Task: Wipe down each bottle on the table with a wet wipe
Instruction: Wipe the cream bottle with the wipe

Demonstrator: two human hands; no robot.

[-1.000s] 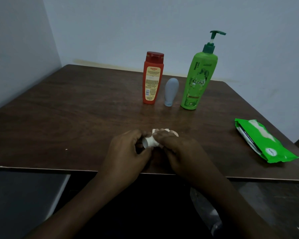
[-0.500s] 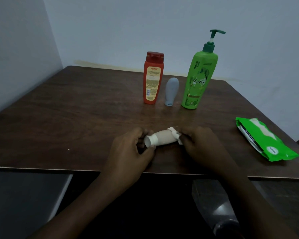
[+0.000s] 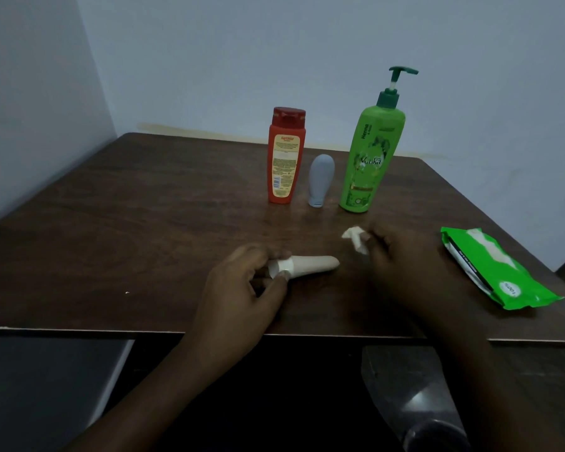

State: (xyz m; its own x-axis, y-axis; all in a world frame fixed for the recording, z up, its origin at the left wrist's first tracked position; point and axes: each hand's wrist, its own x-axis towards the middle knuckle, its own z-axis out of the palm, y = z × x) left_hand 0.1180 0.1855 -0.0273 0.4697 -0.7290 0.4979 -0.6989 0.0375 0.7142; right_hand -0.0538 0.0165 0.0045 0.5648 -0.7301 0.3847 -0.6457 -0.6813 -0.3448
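Observation:
My left hand point(image 3: 242, 288) grips the white cap end of a small beige tube point(image 3: 310, 265), which lies sideways just above the brown table point(image 3: 111, 223). To its right, my right hand point(image 3: 402, 259) pinches a crumpled white wet wipe point(image 3: 356, 238), held apart from the tube. Farther back stand three bottles in a row: an orange bottle with a red cap point(image 3: 284, 158), a small grey tube on its cap point(image 3: 320, 181), and a tall green pump bottle point(image 3: 372, 158).
A green pack of wet wipes point(image 3: 496, 272) lies flat near the table's right edge. Walls close in behind and at the left. The table's front edge point(image 3: 79, 331) runs just under my wrists.
My right hand slid the wipe along the beige tube to its tip and off, then moved right and away. My left hand kept hold of the cap end.

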